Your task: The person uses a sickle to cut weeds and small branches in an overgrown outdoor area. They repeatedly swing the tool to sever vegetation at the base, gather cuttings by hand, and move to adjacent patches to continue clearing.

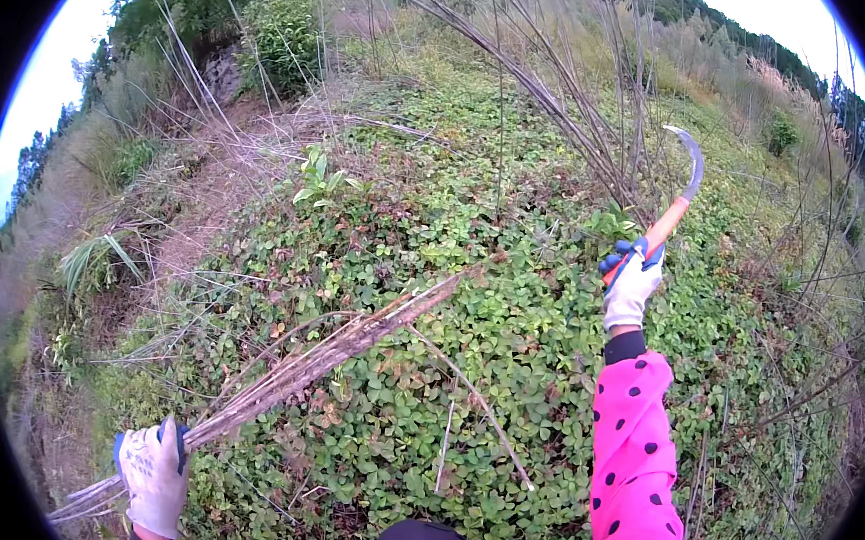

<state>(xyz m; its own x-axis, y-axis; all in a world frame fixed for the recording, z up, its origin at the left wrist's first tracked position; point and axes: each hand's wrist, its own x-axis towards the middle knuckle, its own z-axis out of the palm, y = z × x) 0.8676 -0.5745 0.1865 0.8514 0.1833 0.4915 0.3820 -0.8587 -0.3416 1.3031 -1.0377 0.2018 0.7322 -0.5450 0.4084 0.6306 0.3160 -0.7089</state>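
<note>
A sickle [667,222] with a curved metal blade and an orange-red handle is in my right hand [631,280], which wears a white and blue glove. Its blade points up and away, near the base of a clump of standing dry stalks [564,110]. At the lower left my left hand [155,469], gloved the same way, is closed around a bundle of dry stalks [321,360]. The bundle slants up to the right over low leafy ground cover [502,350], its thick ends near the middle of the view.
A loose dry stalk [480,397] lies on the leaves before me. Cut or fallen thin stems [214,172] spread over the slope at the left. A green bush [287,38] stands at the upper left. Bare twigs [807,401] reach in at the right. Tall dry grass grows farther up.
</note>
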